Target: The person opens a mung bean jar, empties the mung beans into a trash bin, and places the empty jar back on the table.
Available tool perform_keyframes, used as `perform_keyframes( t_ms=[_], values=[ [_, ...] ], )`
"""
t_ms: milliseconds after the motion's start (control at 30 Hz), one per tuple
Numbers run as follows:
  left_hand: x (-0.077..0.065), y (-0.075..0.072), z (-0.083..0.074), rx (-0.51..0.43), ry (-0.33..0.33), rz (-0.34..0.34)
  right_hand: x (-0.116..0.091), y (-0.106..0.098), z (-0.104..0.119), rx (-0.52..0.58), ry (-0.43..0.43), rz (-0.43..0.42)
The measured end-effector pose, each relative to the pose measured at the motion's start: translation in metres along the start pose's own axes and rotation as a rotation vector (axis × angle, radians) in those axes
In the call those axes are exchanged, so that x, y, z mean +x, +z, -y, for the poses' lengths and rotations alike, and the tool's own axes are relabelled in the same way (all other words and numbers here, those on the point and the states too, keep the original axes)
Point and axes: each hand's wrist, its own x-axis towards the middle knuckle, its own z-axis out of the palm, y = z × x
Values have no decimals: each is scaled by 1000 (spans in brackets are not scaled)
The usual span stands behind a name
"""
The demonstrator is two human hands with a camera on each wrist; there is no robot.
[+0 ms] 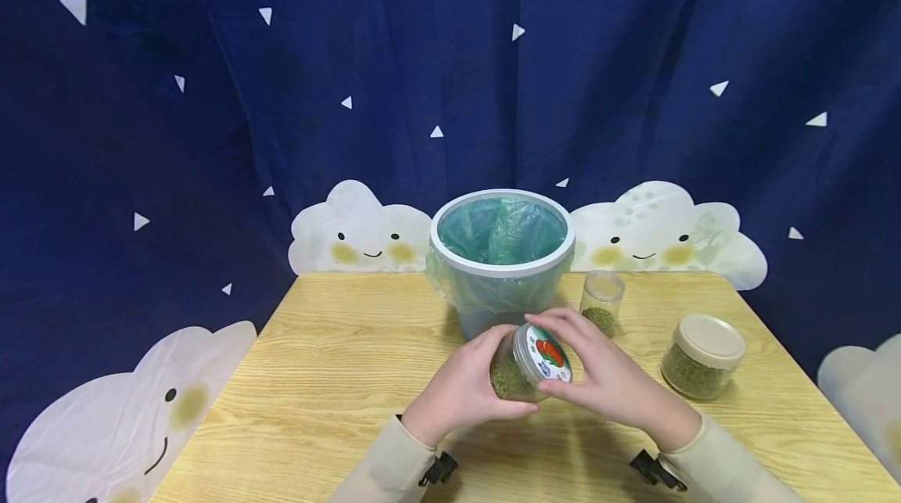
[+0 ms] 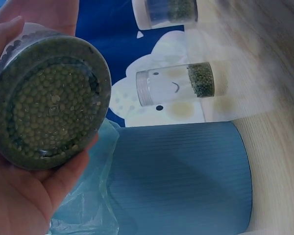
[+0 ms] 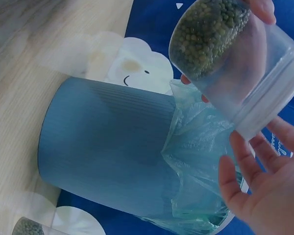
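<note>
The jar (image 1: 510, 374) is up off the surface (image 1: 338, 378), between the two hands and in front of the bin (image 1: 502, 271). What any move at the lid (image 1: 551, 353) would turn on is the jar's axis. In the head view, with 12 o'clock pointing away from the person, it runs aslant from the base at about 8 o'clock to the lid at about 2, with the lid's face tipped up.

The left hand (image 1: 468, 382) has the base end: its fingers are curled firmly round the body. The right hand (image 1: 605, 374) is the nearer one to the lid, lying to the 4 o'clock side of it. Its thumb and forefinger span the rim, one at the lower edge, one at the top, so they sit across the axis; its other fingers are apart. How hard they press, I cannot tell. The lid is on the jar.

The beans (image 3: 208, 34) lie toward the base, well short of the lid, as the right wrist view shows.

From the jar, the bin's mouth lies between 11 and 12 o'clock, a small jar (image 1: 601, 303) at about 2, and a wide jar (image 1: 701, 362) at 3, well apart from the lid.
</note>
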Motion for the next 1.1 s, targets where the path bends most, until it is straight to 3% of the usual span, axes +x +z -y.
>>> perform_keyframes(
  t_ms=[433,833,1100],
  values=[
    [0,-2,-1,25,34,21,-2,-5,-5,76,-100,73],
    [-1,-1,1,26,37,30,0,-5,-9,134,-191,84],
    [-1,-1,1,34,43,20,-1,-7,-3,70,-126,78]
  ],
)
